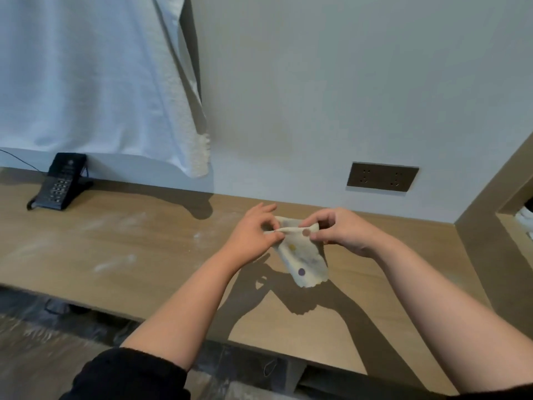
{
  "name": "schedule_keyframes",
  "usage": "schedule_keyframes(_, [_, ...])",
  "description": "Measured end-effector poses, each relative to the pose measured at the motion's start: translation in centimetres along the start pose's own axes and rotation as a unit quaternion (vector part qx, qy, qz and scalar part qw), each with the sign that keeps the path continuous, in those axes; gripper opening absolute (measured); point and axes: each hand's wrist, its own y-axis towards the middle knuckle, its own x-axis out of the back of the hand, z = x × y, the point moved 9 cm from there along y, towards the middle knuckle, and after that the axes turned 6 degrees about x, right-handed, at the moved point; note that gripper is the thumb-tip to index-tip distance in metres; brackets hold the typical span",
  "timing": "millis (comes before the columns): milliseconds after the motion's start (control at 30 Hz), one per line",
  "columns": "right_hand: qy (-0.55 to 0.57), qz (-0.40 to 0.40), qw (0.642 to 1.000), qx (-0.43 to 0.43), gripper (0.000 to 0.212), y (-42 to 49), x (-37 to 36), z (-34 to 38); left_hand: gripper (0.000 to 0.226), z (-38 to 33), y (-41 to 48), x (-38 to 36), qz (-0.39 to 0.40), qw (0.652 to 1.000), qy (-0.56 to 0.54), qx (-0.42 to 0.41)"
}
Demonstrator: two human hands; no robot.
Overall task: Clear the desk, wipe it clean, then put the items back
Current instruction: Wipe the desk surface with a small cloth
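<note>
Evidently both hands pinched the cloth [302, 256] by its top edge, the left hand [253, 232] at one corner and the right hand [344, 232] at the other, fingers curled on the fabric. It hung just above the desk [331, 327], right of the middle, its long axis slanting down and its free end pointing near and right. This looked like the wiping step. Next, the cloth needed bunching and pressing onto the pale smears [115, 262] to the left, short of the phone [62, 181] at the far left.
</note>
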Motion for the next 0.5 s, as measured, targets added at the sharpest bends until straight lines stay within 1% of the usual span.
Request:
schedule_keyframes(67, [-0.031, 0.015, 0.999, 0.006, 0.02, -0.2, -1.6, 1.0, 0.026, 1.7, -0.9, 0.6, 0.043, 0.998, -0.04, 0.016])
schedule_keyframes(167, [-0.095, 0.004, 0.995, 0.016, 0.025, -0.4, -3.7, 2.4, 0.023, 4.2, -2.6, 1.5, 0.1, 0.985, -0.13, 0.049])
schedule_keyframes(233, [-0.14, -0.024, 0.99, 0.009, 0.034, -0.5, -4.7, 2.8, 0.018, 5.3, -3.5, 2.4, 0.098, 0.979, -0.167, 0.058])
schedule_keyframes(300, [-0.159, -0.081, 0.984, 0.0, 0.039, -0.6, -5.1, 2.8, 0.013, 6.0, -4.2, 2.9, 0.097, 0.977, -0.182, 0.059])
schedule_keyframes(367, [-0.111, -0.129, 0.985, -0.019, 0.028, -0.8, -5.7, 2.2, 0.019, 6.8, -4.8, 2.9, 0.099, 0.973, -0.2, 0.062])
schedule_keyframes(400, [-0.068, -0.132, 0.988, -0.039, 0.019, -0.8, -6.2, 1.5, 0.02, 7.1, -5.1, 3.0, 0.094, 0.969, -0.217, 0.067])
schedule_keyframes(433, [-0.028, -0.116, 0.991, -0.065, 0.015, -1.0, -7.2, 0.7, 0.021, 7.5, -5.4, 3.0, 0.084, 0.964, -0.24, 0.074])
schedule_keyframes(500, [0.024, -0.065, 0.99, -0.123, 0.014, -1.4, -9.4, -1.1, 0.018, 8.4, -5.9, 3.2, 0.053, 0.949, -0.295, 0.096])
